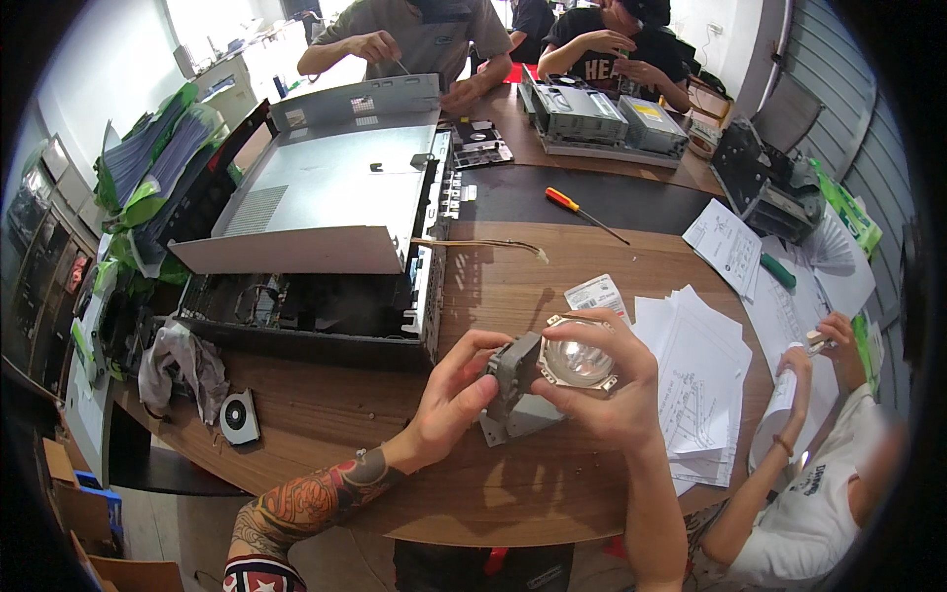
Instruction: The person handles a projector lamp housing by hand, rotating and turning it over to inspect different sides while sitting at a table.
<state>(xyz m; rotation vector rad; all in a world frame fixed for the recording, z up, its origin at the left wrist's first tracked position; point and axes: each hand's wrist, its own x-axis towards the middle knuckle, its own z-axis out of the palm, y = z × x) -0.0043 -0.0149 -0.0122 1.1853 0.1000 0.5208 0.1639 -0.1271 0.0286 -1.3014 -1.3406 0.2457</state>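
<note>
My left hand (449,400) pinches a dark grey, ribbed block-like part (512,375) between thumb and fingers. A round, shiny reflector lamp (577,363) in a pale squarish frame is in my right hand (623,395), gripped at its rim with the glassy front turned up. The two parts are close together above the table, and I cannot tell whether they touch. Below them lies a grey metal plate (528,420), partly hidden by my hands. Behind the lamp rests a white labelled piece (595,293), partly covered by it.
A large metal casing (326,187) with a raised lid fills the left side. A small blower fan (239,418) lies at front left. An orange-handled screwdriver (582,212) is farther back. Papers (691,375) spread right. Co-workers sit opposite and at right.
</note>
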